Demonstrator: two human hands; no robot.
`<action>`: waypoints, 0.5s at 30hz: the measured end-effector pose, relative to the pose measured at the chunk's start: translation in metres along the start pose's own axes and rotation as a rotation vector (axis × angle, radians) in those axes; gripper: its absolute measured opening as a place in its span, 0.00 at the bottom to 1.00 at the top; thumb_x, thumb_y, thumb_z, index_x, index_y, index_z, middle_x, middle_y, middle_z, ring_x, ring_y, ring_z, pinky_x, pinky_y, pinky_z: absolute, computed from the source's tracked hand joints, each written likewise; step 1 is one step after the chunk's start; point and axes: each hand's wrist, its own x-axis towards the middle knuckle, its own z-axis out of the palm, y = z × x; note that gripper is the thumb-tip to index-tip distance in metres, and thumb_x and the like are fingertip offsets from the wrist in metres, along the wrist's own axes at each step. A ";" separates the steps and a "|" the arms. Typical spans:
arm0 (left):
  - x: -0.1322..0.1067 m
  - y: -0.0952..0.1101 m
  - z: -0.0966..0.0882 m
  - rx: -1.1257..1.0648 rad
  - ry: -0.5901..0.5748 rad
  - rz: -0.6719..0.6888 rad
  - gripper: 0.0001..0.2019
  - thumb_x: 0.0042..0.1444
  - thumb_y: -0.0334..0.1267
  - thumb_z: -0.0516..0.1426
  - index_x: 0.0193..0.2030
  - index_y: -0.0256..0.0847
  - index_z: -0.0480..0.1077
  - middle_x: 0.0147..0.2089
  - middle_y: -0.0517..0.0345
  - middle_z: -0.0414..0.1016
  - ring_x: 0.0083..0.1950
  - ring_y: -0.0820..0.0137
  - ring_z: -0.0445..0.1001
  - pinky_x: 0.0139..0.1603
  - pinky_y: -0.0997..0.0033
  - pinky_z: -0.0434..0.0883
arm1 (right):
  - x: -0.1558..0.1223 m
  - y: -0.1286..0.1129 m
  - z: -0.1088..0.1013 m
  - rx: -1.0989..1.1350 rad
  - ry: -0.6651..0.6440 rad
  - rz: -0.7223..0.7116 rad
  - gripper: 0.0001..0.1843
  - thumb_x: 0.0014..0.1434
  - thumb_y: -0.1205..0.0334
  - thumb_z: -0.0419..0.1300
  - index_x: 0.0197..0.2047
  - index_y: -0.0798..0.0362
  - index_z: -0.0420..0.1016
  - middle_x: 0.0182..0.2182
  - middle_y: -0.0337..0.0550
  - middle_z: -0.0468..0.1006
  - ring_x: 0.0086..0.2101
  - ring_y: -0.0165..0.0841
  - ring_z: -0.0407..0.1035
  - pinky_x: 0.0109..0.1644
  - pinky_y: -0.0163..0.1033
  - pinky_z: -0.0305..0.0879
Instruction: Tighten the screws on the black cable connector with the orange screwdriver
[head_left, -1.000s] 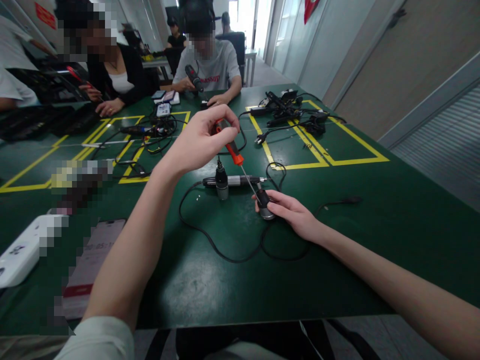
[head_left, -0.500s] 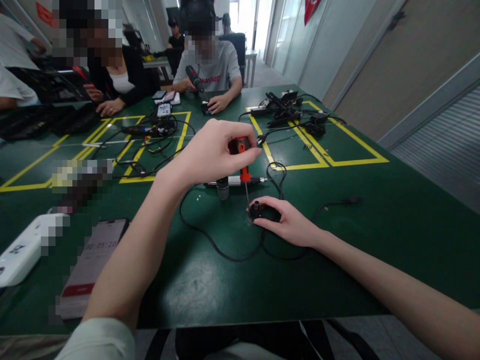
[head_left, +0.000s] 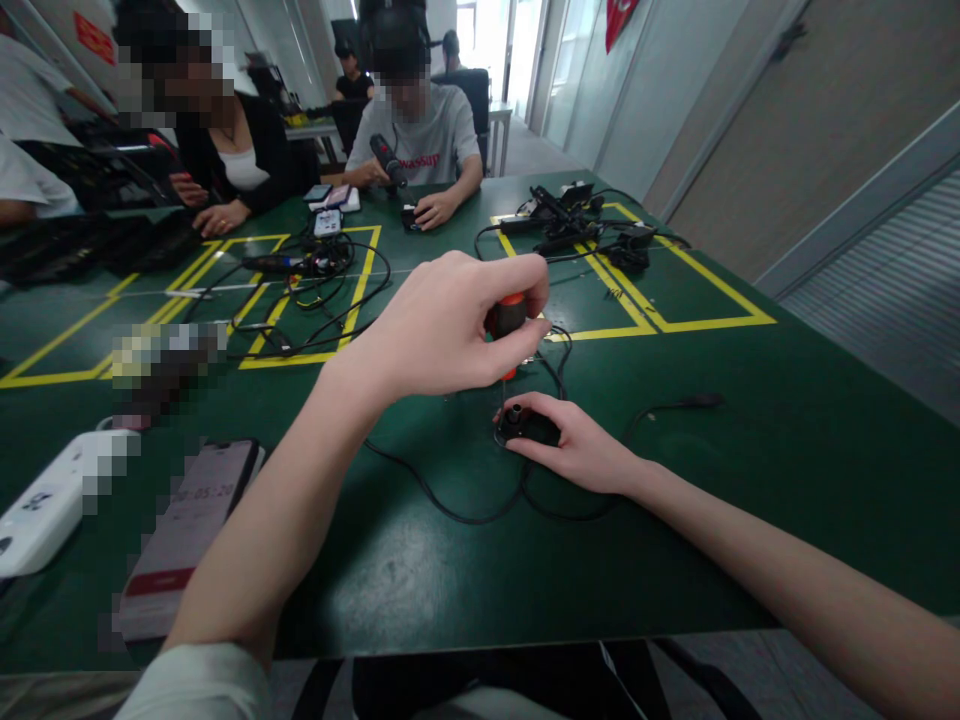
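Note:
My left hand (head_left: 457, 325) is closed around the black-and-orange handle of a screwdriver (head_left: 510, 316). Its thin shaft points down at a small black part (head_left: 517, 428) with a short round post standing up from it. Whether the tip touches the part cannot be made out. My right hand (head_left: 577, 440) pinches that black part between thumb and fingers, low against the green table (head_left: 420, 580). A thin black cable (head_left: 450, 512) loops on the table around and under this spot. My left hand hides most of what lies behind it.
A phone (head_left: 191, 530) and a white power strip (head_left: 45, 500) lie at my left. Tangled cables (head_left: 322, 260) and black devices (head_left: 570, 220) lie further back among yellow tape outlines. Across the table, a person (head_left: 420, 130) holds a power drill (head_left: 388, 160); another person sits beside them.
My left hand has come down and slightly right, tilting the screwdriver's handle, and now covers the tool lying behind it. My right hand and the black part have stayed in place.

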 end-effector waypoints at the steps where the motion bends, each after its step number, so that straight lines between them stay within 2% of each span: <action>1: 0.000 -0.001 0.001 0.010 0.007 0.000 0.07 0.62 0.40 0.56 0.34 0.42 0.71 0.26 0.61 0.73 0.29 0.72 0.69 0.31 0.71 0.59 | 0.000 0.000 0.000 0.000 0.001 0.001 0.15 0.63 0.60 0.67 0.52 0.51 0.76 0.48 0.50 0.86 0.48 0.44 0.81 0.57 0.52 0.78; 4: 0.000 -0.001 0.003 0.039 0.027 0.019 0.08 0.60 0.41 0.56 0.32 0.42 0.70 0.25 0.62 0.72 0.27 0.72 0.68 0.31 0.70 0.58 | 0.000 0.001 0.001 0.004 0.004 0.001 0.15 0.63 0.61 0.67 0.52 0.51 0.76 0.49 0.50 0.86 0.49 0.44 0.81 0.58 0.52 0.77; 9: 0.000 0.003 0.005 0.063 0.036 0.059 0.05 0.57 0.36 0.54 0.33 0.42 0.71 0.26 0.61 0.74 0.27 0.71 0.69 0.30 0.69 0.58 | 0.000 0.002 0.003 0.013 0.002 -0.002 0.15 0.63 0.60 0.67 0.53 0.50 0.76 0.48 0.49 0.86 0.48 0.44 0.81 0.57 0.53 0.78; 15: -0.001 0.005 0.007 0.101 0.078 0.108 0.09 0.63 0.42 0.55 0.34 0.43 0.70 0.24 0.64 0.71 0.27 0.72 0.70 0.30 0.71 0.59 | 0.000 0.003 0.002 0.009 0.003 0.002 0.14 0.63 0.60 0.67 0.52 0.51 0.77 0.48 0.49 0.86 0.48 0.44 0.81 0.57 0.52 0.78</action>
